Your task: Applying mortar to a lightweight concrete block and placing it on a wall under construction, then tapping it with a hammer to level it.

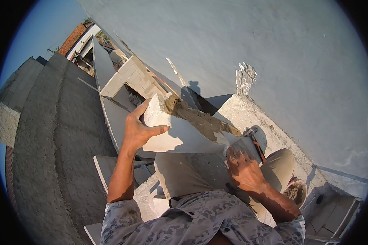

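A white lightweight building block (180, 134) is held between both my hands in front of my chest. Its upper face carries a layer of brown-grey mortar (200, 120). My left hand (138, 128) grips the block's far left end, thumb along its front face. My right hand (243, 167) holds the block's near right end from below. The block hangs above my bent knees in beige trousers (184, 175), over the top of a rough white wall (249, 114).
A hammer with an orange handle (255, 143) lies on the wall top beside my right knee. A big plastered wall (274, 49) rises at right. A white block wall (131, 77) stands further off; grey rendered surfaces (57, 134) drop away at left.
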